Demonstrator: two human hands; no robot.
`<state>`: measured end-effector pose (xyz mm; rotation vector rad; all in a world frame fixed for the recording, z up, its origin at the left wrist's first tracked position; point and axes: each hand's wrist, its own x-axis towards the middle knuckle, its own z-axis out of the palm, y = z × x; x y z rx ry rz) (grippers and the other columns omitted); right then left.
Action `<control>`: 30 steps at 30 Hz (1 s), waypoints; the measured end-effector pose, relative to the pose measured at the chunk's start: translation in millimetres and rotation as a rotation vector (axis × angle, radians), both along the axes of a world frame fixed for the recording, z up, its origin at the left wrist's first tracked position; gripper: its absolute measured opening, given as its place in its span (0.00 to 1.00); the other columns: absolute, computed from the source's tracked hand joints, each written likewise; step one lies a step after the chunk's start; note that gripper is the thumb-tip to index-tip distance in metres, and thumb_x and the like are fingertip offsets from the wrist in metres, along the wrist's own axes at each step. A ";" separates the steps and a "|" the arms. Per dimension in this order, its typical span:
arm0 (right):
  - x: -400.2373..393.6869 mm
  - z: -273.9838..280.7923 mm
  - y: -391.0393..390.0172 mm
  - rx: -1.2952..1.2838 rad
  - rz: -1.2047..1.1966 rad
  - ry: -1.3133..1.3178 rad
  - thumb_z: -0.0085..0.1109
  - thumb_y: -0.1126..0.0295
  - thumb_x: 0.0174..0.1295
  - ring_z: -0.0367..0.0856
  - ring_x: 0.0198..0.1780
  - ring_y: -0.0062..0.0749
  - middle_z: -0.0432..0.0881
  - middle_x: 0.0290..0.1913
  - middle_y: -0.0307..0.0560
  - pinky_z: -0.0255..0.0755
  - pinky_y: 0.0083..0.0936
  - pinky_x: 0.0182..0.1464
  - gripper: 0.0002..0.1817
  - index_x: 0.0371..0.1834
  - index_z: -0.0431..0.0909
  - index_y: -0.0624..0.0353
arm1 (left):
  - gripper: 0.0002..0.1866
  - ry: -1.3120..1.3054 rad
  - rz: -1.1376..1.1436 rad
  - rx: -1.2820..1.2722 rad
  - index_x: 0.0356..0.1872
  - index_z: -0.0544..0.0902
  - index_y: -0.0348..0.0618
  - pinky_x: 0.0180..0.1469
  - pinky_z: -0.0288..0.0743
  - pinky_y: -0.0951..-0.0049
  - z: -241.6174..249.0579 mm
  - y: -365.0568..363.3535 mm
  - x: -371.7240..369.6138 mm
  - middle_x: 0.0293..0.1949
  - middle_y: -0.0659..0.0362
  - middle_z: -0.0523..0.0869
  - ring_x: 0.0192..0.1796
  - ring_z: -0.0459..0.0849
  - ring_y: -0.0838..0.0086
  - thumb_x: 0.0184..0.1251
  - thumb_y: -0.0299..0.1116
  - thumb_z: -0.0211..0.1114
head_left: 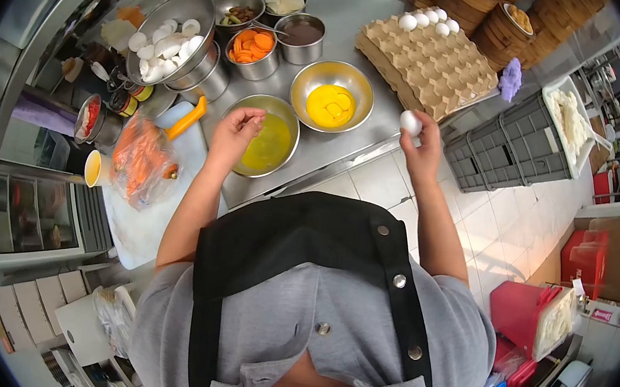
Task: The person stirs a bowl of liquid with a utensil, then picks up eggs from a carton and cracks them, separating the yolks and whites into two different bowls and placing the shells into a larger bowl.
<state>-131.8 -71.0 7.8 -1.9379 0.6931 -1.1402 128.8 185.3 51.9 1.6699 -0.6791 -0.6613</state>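
Gray, buttoned shirt point(260, 323) and black apron point(298, 237) fill the lower middle of the view, closest to the camera, with both bare forearms reaching out to a stainless-steel counter point(340, 40). The right hand point(422, 141) has a narrow grip on a whole white egg point(410, 123), pinched between thumb and fingers near the counter's front edge. The left hand point(237, 133) is raised over the near metal bowl point(293, 152), its fingers curled in close to the thumb; whether anything sits between them cannot be told. Clear yellowish egg white point(266, 143) lies in that bowl. Just beside it, another metal bowl point(365, 94) holds bright yolks point(330, 106).

Beyond the right hand, stacked cardboard egg trays point(423, 63) carry a group of white eggs point(431, 19) at their far end, near bamboo steamers point(494, 28). Behind the left hand stand a container of sliced carrots point(251, 46), a pot of brown sauce point(302, 31) and a large bowl point(200, 15) heaped with white eggshells point(166, 49). Farther left, a plastic bag of carrots point(143, 159) rests on a white cutting board point(127, 228), beside an orange handle point(187, 118).
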 end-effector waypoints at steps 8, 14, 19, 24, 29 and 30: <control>5.2 -48.4 12.7 -0.330 -0.080 0.215 0.60 0.79 0.48 0.72 0.54 0.50 0.73 0.52 0.54 0.66 0.36 0.57 0.24 0.52 0.71 0.59 | 0.12 -0.087 -0.168 -0.019 0.48 0.77 0.36 0.48 0.75 0.78 8.2 -18.9 -11.8 0.43 0.59 0.83 0.43 0.81 0.78 0.68 0.29 0.57; 24.2 -4.1 34.2 0.421 0.095 -0.091 0.56 0.76 0.59 0.78 0.47 0.27 0.76 0.50 0.46 0.74 0.25 0.47 0.20 0.56 0.70 0.64 | 0.14 -0.101 -0.275 -0.076 0.52 0.76 0.38 0.52 0.73 0.77 28.2 -25.2 -23.3 0.47 0.60 0.81 0.48 0.79 0.77 0.66 0.27 0.59; 61.3 60.8 73.4 0.980 0.619 -0.167 0.53 0.68 0.65 0.81 0.40 0.31 0.78 0.46 0.48 0.77 0.26 0.41 0.19 0.57 0.68 0.63 | 0.22 -0.190 -0.392 -0.187 0.58 0.72 0.40 0.53 0.72 0.76 42.0 -26.5 -40.0 0.51 0.60 0.78 0.49 0.78 0.76 0.62 0.24 0.60; 109.3 66.5 99.6 1.067 0.793 0.114 0.54 0.63 0.65 0.82 0.30 0.30 0.79 0.39 0.46 0.78 0.24 0.36 0.15 0.48 0.69 0.62 | 0.27 0.205 -0.488 -0.285 0.64 0.65 0.39 0.56 0.71 0.74 30.2 -5.6 -34.7 0.58 0.59 0.73 0.55 0.75 0.77 0.63 0.23 0.59; 130.6 70.5 116.3 0.985 0.814 0.297 0.56 0.64 0.62 0.81 0.32 0.26 0.78 0.38 0.45 0.77 0.22 0.37 0.15 0.46 0.73 0.64 | 0.24 0.487 -0.263 -0.286 0.62 0.66 0.36 0.58 0.72 0.73 12.5 20.0 -31.3 0.55 0.59 0.75 0.54 0.76 0.77 0.63 0.22 0.55; 132.1 66.9 119.5 0.636 0.777 0.312 0.58 0.65 0.59 0.81 0.35 0.28 0.78 0.40 0.47 0.76 0.23 0.38 0.16 0.46 0.75 0.64 | 0.24 0.485 -0.251 -0.292 0.62 0.66 0.36 0.58 0.72 0.73 12.8 23.4 -31.9 0.55 0.59 0.75 0.54 0.76 0.77 0.63 0.22 0.55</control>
